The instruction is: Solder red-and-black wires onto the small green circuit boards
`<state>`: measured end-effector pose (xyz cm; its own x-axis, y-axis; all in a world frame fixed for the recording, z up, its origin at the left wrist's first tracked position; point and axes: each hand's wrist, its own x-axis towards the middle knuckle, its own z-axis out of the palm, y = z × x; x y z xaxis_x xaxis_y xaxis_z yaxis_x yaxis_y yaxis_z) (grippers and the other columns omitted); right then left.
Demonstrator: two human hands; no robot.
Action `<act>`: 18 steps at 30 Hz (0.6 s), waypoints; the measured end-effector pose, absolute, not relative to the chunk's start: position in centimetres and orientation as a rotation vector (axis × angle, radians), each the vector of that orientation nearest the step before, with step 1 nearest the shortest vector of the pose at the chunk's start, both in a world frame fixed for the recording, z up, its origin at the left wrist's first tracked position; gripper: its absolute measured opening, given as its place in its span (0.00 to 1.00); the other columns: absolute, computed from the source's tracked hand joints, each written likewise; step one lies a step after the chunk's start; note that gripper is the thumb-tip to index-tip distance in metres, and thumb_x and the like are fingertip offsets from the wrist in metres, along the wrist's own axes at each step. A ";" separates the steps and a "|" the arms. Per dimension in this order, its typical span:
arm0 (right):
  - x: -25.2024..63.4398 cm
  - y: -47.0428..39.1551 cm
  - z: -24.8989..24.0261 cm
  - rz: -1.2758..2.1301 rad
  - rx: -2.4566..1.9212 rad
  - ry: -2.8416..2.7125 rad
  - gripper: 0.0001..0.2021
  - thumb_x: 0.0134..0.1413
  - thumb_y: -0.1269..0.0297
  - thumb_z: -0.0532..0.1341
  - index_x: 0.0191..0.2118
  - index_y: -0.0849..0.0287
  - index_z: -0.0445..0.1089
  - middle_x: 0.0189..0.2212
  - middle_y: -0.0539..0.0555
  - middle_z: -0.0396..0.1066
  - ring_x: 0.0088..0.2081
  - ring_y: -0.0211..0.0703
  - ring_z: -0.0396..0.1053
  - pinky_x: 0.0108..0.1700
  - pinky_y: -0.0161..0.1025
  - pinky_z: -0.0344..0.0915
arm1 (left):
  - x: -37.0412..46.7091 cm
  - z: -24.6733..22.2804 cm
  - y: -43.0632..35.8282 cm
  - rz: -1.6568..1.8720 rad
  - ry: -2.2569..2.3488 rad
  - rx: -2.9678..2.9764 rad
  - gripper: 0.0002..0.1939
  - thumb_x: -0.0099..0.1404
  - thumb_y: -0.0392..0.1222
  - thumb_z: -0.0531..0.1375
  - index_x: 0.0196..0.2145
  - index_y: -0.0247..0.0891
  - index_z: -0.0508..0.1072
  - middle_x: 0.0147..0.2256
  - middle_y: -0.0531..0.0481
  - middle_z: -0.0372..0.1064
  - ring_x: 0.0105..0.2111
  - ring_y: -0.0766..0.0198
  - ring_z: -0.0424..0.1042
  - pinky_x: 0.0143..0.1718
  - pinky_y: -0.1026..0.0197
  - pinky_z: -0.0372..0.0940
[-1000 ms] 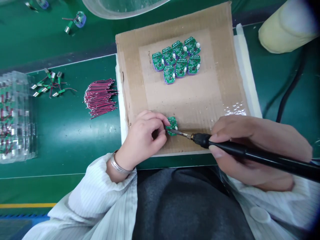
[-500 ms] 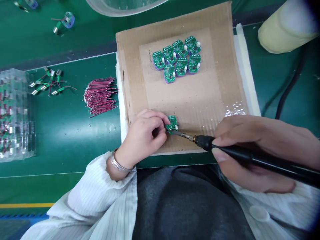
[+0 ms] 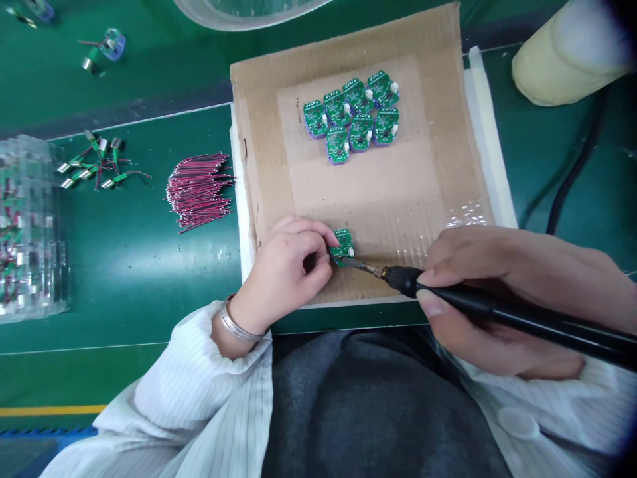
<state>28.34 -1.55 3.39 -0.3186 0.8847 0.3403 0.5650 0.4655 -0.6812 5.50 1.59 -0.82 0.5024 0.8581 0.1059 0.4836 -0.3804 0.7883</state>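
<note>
A small green circuit board (image 3: 343, 241) lies near the front edge of the cardboard sheet (image 3: 438, 172). My left hand (image 3: 288, 265) is curled at the board's left side, index fingertip on it and thumb at its lower left corner. Whether a wire is also between those fingers is too small to tell. In my right hand (image 3: 512, 299) is a black soldering iron (image 3: 462, 300), gripped like a pen, its metal tip at the board's lower edge. Farther back on the cardboard sit several similar circuit boards (image 3: 359, 133) in two rows, each with a white connector.
Left of the cardboard lie a bundle of red and black wires (image 3: 199, 192) and several small motors (image 3: 87, 174) with leads. Stacked clear trays (image 3: 34, 232) stand at far left. A clear tub (image 3: 249, 16) is at the back, a cream cylinder (image 3: 562, 60) and black cable (image 3: 572, 176) at right.
My right hand and the soldering iron have shifted very slightly left. My left hand stays put. The loose parts on the green strip at the upper left have slid left.
</note>
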 end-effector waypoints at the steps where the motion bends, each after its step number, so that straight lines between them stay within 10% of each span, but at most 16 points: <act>1: 28.1 -1.7 3.3 0.580 -1.208 -1.988 0.03 0.47 0.68 0.59 0.30 0.53 0.65 0.23 0.51 0.69 0.25 0.41 0.69 0.25 0.41 0.67 | 5.5 -0.8 1.6 0.673 1.096 2.036 0.08 0.56 0.26 0.58 0.23 0.36 0.68 0.37 0.49 0.75 0.38 0.63 0.72 0.46 0.55 0.64; 18: 29.4 -0.7 4.5 0.651 -1.048 -2.315 0.09 0.48 0.71 0.61 0.36 0.54 0.63 0.26 0.51 0.73 0.27 0.41 0.73 0.28 0.38 0.71 | 5.5 -0.9 1.6 0.676 1.092 2.039 0.08 0.56 0.26 0.59 0.24 0.35 0.68 0.37 0.49 0.75 0.38 0.64 0.72 0.46 0.56 0.64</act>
<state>29.36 -0.73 4.54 -0.5701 0.7818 0.2525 0.5358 0.5868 -0.6071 5.47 1.59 -0.85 0.5047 0.8561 0.1111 0.4811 -0.3858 0.7872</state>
